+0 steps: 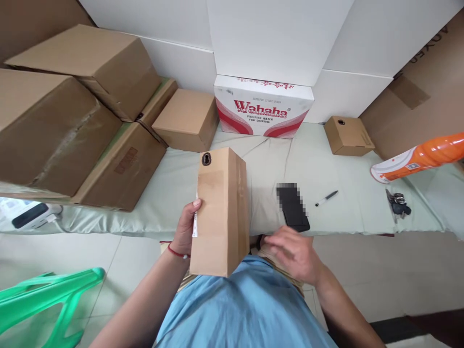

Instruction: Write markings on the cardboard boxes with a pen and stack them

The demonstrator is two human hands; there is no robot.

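Note:
A tall brown cardboard box with a dark-rimmed hole near its top stands upright at the table's front edge, close to the blue shirt. My left hand grips its left side, the thumb on the front face beside a white label; the other fingers are hidden behind the box. To the right of the box, my right hand hovers by the table edge, touching nothing visible. Its fingers are curled and somewhat blurred, so whether anything is in them cannot be made out. A black phone lies just beyond it.
Cardboard boxes are stacked at the left. A Wahaha carton and a small box stand at the back. A pen, keys and an orange-and-white bottle are at the right. A green stool stands lower left.

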